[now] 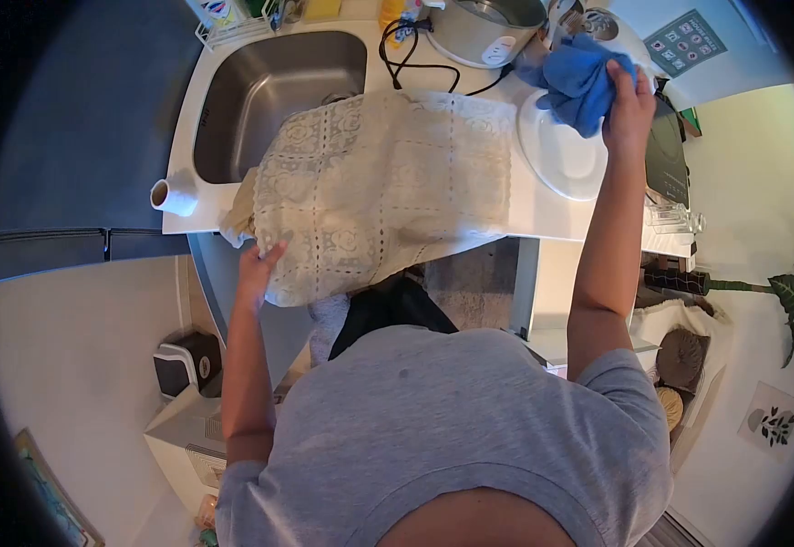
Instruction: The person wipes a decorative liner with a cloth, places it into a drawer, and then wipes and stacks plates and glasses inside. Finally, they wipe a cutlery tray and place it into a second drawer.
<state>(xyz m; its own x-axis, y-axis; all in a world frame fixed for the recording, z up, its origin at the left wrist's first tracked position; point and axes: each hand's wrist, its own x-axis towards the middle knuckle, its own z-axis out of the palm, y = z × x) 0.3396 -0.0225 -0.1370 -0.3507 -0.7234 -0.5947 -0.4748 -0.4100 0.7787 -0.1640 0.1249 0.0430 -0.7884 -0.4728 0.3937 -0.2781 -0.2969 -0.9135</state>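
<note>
Both our hands are busy: left hand (258,264) flat on the lace cloth (379,187), right hand (629,105) gripping the blue rag (579,82) above an unwiped plate (556,155).

White bench (529,214), with an inset stainless steel sink (274,96). On it: cream lace cloth (383,187) overhanging the front edge; round white plate (561,155); silver rice cooker (484,27) with black cord (406,55); small white cup (172,194) at the left corner.
</note>
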